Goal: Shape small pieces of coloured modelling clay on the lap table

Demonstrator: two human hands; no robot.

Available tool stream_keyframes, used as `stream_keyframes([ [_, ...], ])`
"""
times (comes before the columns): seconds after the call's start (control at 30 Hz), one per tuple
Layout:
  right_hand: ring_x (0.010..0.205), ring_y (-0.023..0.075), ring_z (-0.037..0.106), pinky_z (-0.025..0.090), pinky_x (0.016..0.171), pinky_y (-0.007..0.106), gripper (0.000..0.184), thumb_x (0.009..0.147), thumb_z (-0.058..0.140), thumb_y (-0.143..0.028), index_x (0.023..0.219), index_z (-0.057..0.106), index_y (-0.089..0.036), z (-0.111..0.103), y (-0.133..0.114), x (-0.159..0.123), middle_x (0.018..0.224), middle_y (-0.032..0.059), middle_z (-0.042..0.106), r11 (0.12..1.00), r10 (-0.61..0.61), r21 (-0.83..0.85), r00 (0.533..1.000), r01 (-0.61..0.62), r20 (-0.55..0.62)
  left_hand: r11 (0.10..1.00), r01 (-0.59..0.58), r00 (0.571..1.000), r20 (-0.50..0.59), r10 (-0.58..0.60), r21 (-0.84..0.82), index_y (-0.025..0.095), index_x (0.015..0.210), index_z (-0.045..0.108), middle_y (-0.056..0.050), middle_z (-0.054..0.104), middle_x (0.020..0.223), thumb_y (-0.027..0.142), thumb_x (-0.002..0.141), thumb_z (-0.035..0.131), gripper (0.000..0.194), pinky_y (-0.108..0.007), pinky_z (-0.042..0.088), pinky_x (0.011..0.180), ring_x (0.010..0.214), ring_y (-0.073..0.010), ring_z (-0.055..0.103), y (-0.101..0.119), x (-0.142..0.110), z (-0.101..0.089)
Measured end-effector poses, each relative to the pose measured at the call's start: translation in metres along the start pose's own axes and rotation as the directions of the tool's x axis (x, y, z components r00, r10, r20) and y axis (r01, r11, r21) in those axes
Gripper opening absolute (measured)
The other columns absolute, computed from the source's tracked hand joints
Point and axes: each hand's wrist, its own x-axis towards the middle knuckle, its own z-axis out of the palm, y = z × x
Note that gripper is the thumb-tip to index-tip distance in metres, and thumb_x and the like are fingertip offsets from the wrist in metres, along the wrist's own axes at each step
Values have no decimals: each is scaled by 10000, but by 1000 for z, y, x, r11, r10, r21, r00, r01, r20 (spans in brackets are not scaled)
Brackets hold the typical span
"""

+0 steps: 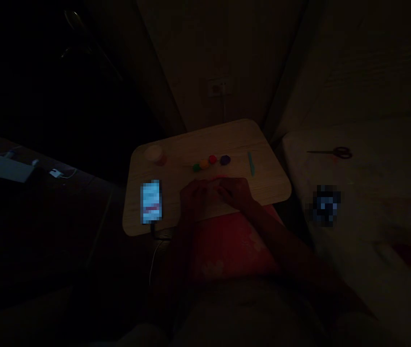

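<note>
In dim light my left hand (193,193) and my right hand (237,192) meet at the near side of a small wooden table (176,140). Their fingers are curled together around a thin pinkish-red strip (218,177), which looks like modelling clay. Only its far edge shows past the fingers; the rest is hidden. Just beyond lie small lumps: green (196,167), orange (204,164), red (212,159) and purple (225,159). A teal flat stick (251,164) rests to the right of them.
A pale cup-like container (155,155) stands at the table's far left. Near the left edge lies a lit phone (151,202) with a cable (153,232). On the pale surface at right are scissors (335,153) and a blurred dark object (324,206). A wall socket (219,87) is behind.
</note>
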Motion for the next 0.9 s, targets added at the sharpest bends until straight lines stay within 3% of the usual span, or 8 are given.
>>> stream_keyframes([
  [0.27,679,170,658,407,655,275,474,1048,400,-427,766,697,-189,-2,0,0,761,76,731,1000,6,21,999,-7,42,985,118,990,-64,-127,-125,186,1155,741,-71,783,969,370,942,611,311,-329,576,872,885,-196,728,-1,-1,5],
  [0.73,727,170,691,441,672,259,471,1047,404,-423,739,671,-187,-1,-1,1,762,83,739,999,-2,36,1000,1,9,994,73,997,-14,-75,-81,186,786,776,-41,772,838,254,798,736,79,-303,572,783,798,-179,709,3,-2,2],
  [0.9,764,172,704,459,690,263,434,1039,423,-395,755,682,-193,-1,-1,1,860,86,770,999,7,44,1000,-9,28,989,133,990,-48,-136,-72,172,650,688,-1,681,654,246,820,676,186,-243,502,637,642,-140,630,7,-2,1],
])
